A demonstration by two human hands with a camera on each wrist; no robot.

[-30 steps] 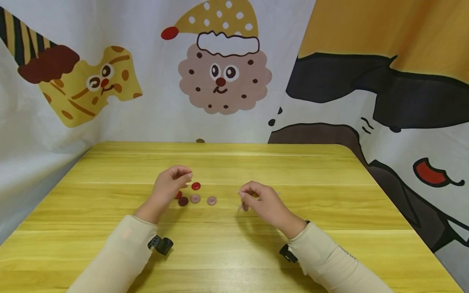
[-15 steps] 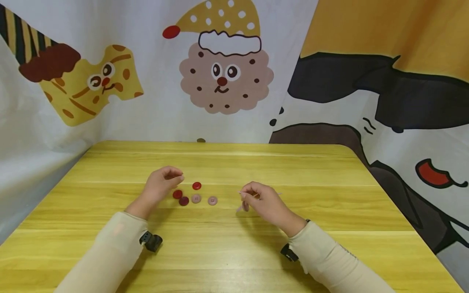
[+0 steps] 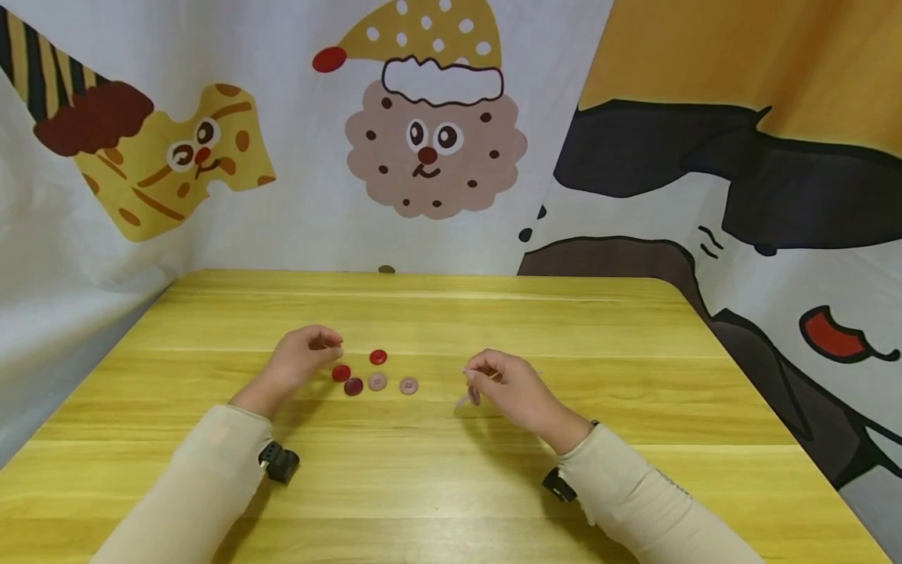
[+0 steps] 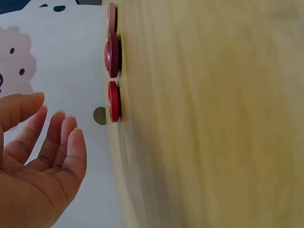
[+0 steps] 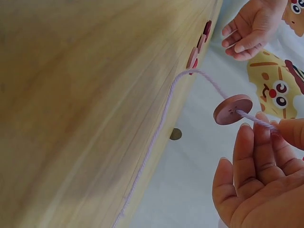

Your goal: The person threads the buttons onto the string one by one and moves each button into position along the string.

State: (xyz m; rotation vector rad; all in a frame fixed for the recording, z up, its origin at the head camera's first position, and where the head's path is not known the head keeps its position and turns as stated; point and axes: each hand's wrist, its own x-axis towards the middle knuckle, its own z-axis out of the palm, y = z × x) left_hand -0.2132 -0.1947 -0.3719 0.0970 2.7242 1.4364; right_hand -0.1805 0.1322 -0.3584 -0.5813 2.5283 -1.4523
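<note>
My right hand (image 3: 510, 392) pinches a lilac yarn (image 5: 151, 137) between thumb and fingertips. A pink button (image 5: 233, 109) is threaded on that yarn, hanging tilted just beyond the fingertips; the yarn passes through one of its holes and trails down over the table. My left hand (image 3: 299, 362) hovers by the loose buttons, its thumb and fingers apart with nothing between them. Nearest to it lies a red button (image 3: 341, 373), beside a dark red button (image 3: 353, 386). Another red button (image 3: 377, 357) lies farther back. Two pink buttons (image 3: 377, 381) sit to the right.
The wooden table (image 3: 423, 478) stretches under both hands. Behind it hangs a white curtain (image 3: 282, 227) with cartoon prints, meeting the table's back edge. A black wrist camera (image 3: 279, 462) is strapped to the left sleeve, and another (image 3: 559, 484) to the right one.
My left hand has drawn back to the left and slightly down, uncovering the nearest red button. My right hand has stayed almost in place with the yarn and threaded button.
</note>
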